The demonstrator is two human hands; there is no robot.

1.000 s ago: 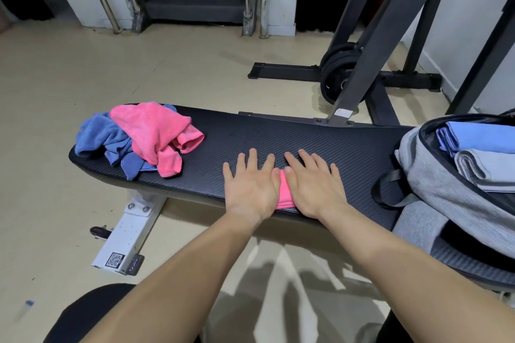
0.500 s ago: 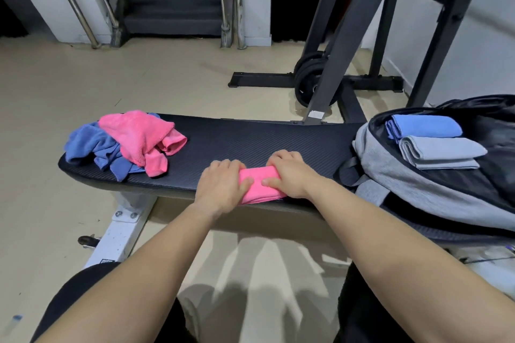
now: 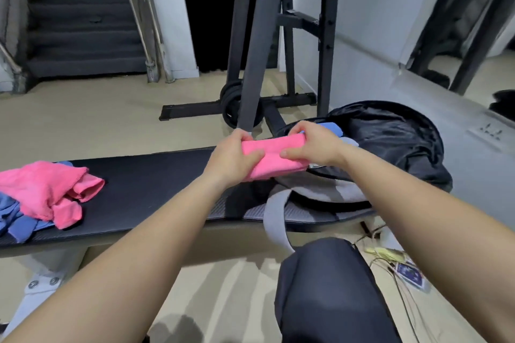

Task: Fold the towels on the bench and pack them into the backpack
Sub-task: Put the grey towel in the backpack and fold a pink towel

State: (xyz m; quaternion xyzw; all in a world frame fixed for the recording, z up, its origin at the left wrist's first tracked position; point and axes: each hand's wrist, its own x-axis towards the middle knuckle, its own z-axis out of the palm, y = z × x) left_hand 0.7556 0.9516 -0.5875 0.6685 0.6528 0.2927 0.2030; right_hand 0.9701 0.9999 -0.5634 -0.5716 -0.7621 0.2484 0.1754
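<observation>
The left hand (image 3: 231, 157) and right hand (image 3: 315, 145) each pinch 1 end of the folded pink towel (image 3: 274, 160), held above the desk (image 3: 156, 175) at the open backpack (image 3: 390, 136); soft and light, it likely unfolds unless gripped at both ends.

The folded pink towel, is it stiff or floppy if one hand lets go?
The folded towel is probably floppy: the other pink towel on the bench lies crumpled. Likely light: the left hand and right hand hold it up by pinching its ends.

The black bench (image 3: 156, 175) bears a crumpled pink towel (image 3: 47, 189) atop a blue towel (image 3: 16, 223), and an open backpack (image 3: 390, 142).
</observation>
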